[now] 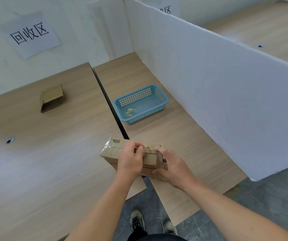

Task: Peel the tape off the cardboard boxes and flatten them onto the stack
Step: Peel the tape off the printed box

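A small taped cardboard box (112, 152) with a barcode label and a red stripe sits at the near edge of the tables, over the gap between them. My left hand (131, 160) lies over its top and pinches a strip of tape near the middle. My right hand (172, 164) grips the box's torn right end, thumb on top and fingers at the lower side. A flattened cardboard box (52, 100) lies far back on the left table.
A blue plastic basket (163, 99) holding bits of balled tape stands on the right table. A white partition board (218, 94) walls off the right side. A dark gap (108, 103) runs between the two wooden tables. A cable hole (10, 140) is at left.
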